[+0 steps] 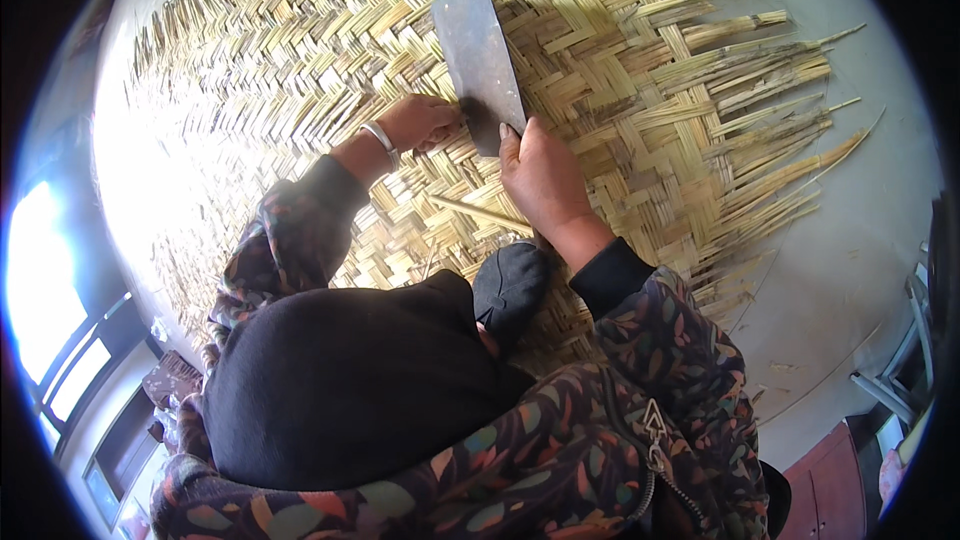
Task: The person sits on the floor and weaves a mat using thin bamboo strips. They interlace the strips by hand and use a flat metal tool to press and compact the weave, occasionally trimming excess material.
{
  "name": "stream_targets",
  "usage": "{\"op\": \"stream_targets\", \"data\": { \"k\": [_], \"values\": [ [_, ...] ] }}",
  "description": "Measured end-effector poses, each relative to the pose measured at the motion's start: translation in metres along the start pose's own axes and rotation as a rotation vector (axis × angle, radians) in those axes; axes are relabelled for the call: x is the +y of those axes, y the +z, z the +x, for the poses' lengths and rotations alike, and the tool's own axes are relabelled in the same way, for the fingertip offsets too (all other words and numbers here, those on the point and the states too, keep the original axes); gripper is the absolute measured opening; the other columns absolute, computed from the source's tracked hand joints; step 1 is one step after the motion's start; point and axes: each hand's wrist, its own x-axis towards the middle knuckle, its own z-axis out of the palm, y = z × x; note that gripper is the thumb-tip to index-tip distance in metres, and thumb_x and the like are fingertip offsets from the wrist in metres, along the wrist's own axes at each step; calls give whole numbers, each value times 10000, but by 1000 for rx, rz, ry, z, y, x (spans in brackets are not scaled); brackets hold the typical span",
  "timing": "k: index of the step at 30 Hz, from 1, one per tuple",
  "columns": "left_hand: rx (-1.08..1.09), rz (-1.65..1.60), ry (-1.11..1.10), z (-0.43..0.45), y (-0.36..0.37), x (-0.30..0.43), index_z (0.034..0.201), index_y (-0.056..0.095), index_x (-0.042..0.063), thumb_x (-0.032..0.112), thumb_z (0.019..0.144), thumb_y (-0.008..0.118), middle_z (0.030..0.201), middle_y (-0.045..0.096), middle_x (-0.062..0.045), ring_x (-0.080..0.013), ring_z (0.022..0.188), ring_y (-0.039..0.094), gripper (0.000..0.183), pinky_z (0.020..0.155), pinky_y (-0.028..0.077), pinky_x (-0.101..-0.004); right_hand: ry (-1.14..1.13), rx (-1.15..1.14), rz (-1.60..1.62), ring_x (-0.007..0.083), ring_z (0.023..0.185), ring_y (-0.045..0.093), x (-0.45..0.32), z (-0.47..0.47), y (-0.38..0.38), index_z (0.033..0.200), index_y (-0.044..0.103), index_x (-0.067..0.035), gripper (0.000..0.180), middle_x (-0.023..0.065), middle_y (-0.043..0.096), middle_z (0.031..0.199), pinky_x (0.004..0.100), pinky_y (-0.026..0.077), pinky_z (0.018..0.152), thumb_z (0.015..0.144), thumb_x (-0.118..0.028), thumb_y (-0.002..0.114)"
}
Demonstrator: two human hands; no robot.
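A woven mat of split reed or straw strips in a zigzag pattern spreads before me. My right hand is shut on a broad-bladed cleaver, its thumb pressed on the near end of the blade. Pointing away from me, the dull grey metal lies over the mat; most of the handle is hidden by the hand. My left hand, with a pale bangle on its wrist, rests low on the weave, left of the blade. Its fingers are bent, their tips close to the blade; whether they pinch a strip is hidden.
My dark shoe stands on the mat beside my bent knee. A loose stalk lies between my hands. Uneven strip ends stick out over the pale floor. A reddish cabinet and metal legs stand at right.
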Motion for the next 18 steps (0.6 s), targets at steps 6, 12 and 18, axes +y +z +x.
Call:
{"op": "stream_targets", "data": {
  "k": [6, 12, 18],
  "values": [
    [-6, -217, 191, -22, 4, 1, 830, 617, 35, 258, 1014, 532, 591, 439, 33, -82, 569, 437, 302, 535, 369, -248, -12, -30, 5, 453, 677, 642, 8, -20, 10, 902, 545, 5, 303, 255, 643, 706, 539, 508, 606, 960, -292, 537],
    [159, -28, 383, -22, 12, -3, 1004, 693, 3, 282, 988, 615, 760, 655, -9, -80, 700, 588, 291, 660, 485, -241, -134, 48, 33, 400, 547, 607, 25, -45, -20, 882, 557, -12, 299, 192, 616, 631, 490, 485, 505, 984, -293, 538],
    [259, 152, 354, -21, 11, -4, 1089, 730, 30, 271, 918, 709, 900, 732, -27, -89, 803, 659, 296, 748, 542, -257, -112, 82, -79, 384, 546, 617, 60, -67, -99, 922, 605, 5, 284, 183, 593, 589, 457, 482, 483, 972, -273, 584]
  ]
}}
